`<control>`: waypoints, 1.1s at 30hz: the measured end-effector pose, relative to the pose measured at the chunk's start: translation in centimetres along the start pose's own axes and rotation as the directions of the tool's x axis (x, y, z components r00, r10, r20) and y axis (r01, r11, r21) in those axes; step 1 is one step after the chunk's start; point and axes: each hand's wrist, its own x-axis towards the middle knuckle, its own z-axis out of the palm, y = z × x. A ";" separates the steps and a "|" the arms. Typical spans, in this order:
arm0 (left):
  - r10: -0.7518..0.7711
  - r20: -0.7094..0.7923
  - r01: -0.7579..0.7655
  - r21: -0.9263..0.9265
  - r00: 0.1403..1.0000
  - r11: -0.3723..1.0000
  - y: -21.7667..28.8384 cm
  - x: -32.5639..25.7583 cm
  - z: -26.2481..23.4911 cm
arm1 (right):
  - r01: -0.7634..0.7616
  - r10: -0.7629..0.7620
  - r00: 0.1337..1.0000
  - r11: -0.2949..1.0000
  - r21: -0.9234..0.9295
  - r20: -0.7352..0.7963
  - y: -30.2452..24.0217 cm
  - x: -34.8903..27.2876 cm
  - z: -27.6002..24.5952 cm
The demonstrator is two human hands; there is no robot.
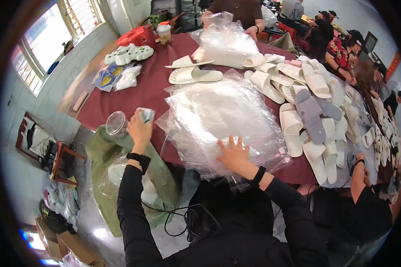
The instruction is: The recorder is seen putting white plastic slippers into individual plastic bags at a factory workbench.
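Note:
My left hand (139,130) is closed around a small pale item with a green mark (147,115), whose kind I cannot make out. Just left of it, at the table's edge, is a clear plastic cup (116,123). My right hand (235,154) lies with fingers spread on a stack of clear plastic bags (218,107), near its front edge. Beyond the stack sit white slippers (195,75). A large heap of white slippers (316,80) is on the right, with a grey slipper (310,116) among them.
Across the maroon-covered table (165,58), a person stands behind another pile of bags (227,44). A drink cup (164,33) and a white multi-outlet strip (129,54) are at far left. A green sack (107,151) hangs below my left arm. A co-worker's arm (358,178) reaches in at right.

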 end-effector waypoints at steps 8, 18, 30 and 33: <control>0.430 -0.017 -0.364 -0.564 0.903 0.741 14.6 -3.2 1.1 | 0.041 -0.052 0.990 0.996 -0.083 -0.133 1.1 -0.7 1.1; 0.527 0.232 -0.503 -0.157 0.818 0.850 18.2 -6.3 6.4 | 0.145 -0.147 0.989 0.988 -0.044 -0.034 2.1 -0.4 -1.0; 0.356 0.934 0.674 -0.240 -0.038 0.699 10.4 -19.0 -11.2 | 0.384 -0.390 0.920 0.917 0.108 0.036 4.4 -0.7 -5.4; 0.139 0.984 0.683 -0.028 -0.108 0.730 6.8 -23.9 -9.8 | 0.404 -0.406 0.911 0.914 0.036 0.073 3.7 -0.8 -6.5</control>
